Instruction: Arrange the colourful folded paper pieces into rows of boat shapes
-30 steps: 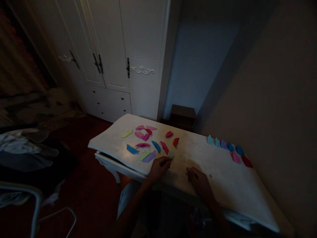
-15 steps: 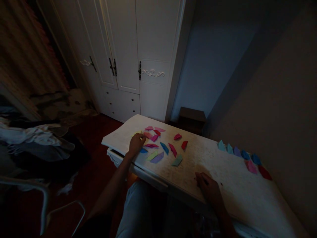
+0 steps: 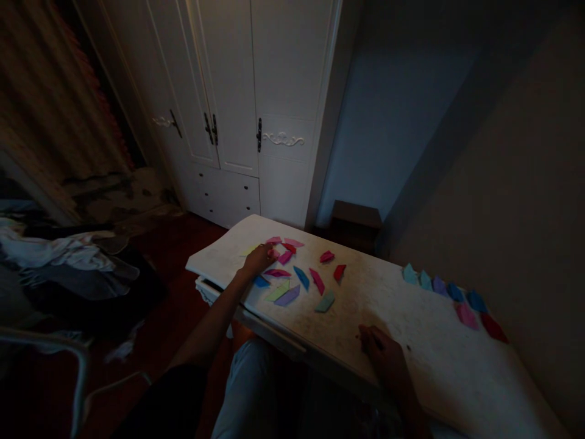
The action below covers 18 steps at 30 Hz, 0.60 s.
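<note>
Now has left hand [image 3: 259,260] at pink paper pieces [image 3: 285,258] toward table's [image 3: 381,289] far left corner, away from front edge, suggesting a pick-up. Keeps right hand [image 3: 381,349] well apart near front edge. Can't make out either grip.

Plain dark sleeve [image 3: 171,393] ending way back from the left fingers [image 3: 265,249], bare forearm [image 3: 208,329] between, plus kinda faded bluish pants [image 3: 249,387] well behind those fingers.

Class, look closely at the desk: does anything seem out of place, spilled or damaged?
A small dark speck lies on the white tabletop beside the right hand; it's odd because it doesn't match the coloured folded papers, but is too small to identify. The tabletop also looks blotchy, perhaps stained.
</note>
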Available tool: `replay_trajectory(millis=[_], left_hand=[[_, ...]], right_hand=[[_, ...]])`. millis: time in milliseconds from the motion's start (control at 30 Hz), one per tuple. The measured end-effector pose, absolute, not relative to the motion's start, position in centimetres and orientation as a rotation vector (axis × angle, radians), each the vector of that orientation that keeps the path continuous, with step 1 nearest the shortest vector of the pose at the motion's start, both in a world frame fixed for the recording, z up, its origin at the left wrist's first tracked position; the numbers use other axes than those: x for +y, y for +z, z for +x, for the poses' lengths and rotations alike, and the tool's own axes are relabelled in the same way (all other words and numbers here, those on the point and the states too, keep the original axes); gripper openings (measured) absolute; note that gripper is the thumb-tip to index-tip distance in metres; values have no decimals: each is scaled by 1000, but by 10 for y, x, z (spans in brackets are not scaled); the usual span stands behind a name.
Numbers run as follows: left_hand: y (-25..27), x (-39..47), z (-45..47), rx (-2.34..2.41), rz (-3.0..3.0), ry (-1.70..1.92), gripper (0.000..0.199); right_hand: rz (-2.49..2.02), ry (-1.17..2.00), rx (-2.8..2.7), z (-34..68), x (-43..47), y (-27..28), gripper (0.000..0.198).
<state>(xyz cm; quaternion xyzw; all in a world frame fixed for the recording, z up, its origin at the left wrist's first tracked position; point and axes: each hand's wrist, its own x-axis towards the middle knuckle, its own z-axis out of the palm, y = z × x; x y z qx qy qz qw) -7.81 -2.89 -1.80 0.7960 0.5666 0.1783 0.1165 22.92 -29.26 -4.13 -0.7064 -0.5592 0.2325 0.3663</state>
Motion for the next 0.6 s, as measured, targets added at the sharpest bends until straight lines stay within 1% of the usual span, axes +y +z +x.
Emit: replay_trajectory(millis=[167, 600], left_hand=[[-20, -28, -75, 1708, 2362, 450, 31], [-15, -38, -88, 1654, 2449, 301, 20]], right_hand=[[-1802, 617, -1435, 228, -292, -38, 54], [-1807, 592, -1437, 229, -291, -40, 54]])
